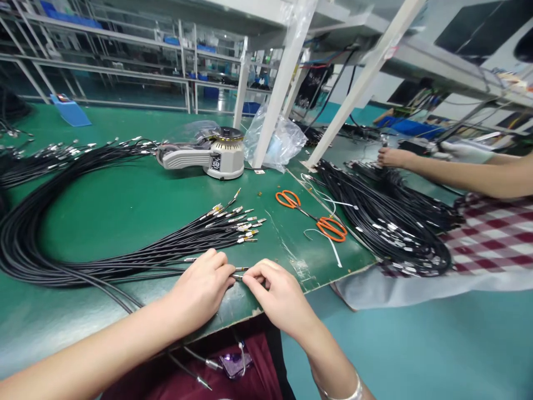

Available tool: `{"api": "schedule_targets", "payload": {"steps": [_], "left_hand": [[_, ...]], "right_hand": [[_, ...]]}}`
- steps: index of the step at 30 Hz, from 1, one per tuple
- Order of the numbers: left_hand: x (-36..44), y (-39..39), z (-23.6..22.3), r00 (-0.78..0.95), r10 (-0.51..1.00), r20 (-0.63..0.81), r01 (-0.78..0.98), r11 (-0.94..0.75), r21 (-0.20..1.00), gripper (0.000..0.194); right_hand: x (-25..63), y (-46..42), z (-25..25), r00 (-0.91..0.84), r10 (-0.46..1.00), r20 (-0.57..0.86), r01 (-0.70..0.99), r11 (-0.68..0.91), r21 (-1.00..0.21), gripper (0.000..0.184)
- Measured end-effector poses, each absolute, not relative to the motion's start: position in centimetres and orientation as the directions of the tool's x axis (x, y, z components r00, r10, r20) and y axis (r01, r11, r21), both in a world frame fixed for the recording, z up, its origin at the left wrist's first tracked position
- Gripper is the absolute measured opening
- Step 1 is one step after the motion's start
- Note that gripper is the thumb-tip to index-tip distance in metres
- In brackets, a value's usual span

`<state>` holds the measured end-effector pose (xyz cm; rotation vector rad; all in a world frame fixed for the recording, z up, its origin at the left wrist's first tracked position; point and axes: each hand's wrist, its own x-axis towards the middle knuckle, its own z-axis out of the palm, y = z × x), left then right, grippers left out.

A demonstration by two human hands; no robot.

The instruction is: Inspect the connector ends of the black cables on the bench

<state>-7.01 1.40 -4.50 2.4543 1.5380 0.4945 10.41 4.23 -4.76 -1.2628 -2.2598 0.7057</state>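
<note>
Metal-tipped black cable (240,271) held over the front edge of the green bench mat (104,211), beside a loose coiled cable bundle (41,250). Left hand (202,291) curled nearly shut on it; right hand (278,297) pinches close to the end. Cable appears light and limp; its stiff metal end offers the firmest hold, though small and likely slippery.

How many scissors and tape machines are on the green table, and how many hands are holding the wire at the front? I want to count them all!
Orange-handled scissors: 2
Tape dispenser: 1
Hands on the black cable, left hand and right hand: 2
Total: 5
</note>
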Motion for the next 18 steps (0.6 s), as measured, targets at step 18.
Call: {"api": "schedule_targets", "payload": {"steps": [18], "left_hand": [[-6.9,0.4,-3.3,0.381,0.923,0.057,0.707,-0.331,0.625,0.023]], "right_hand": [[10.5,2.4,-3.4,-0.414,0.909,-0.044,0.51,0.191,-0.839,0.015]]}}
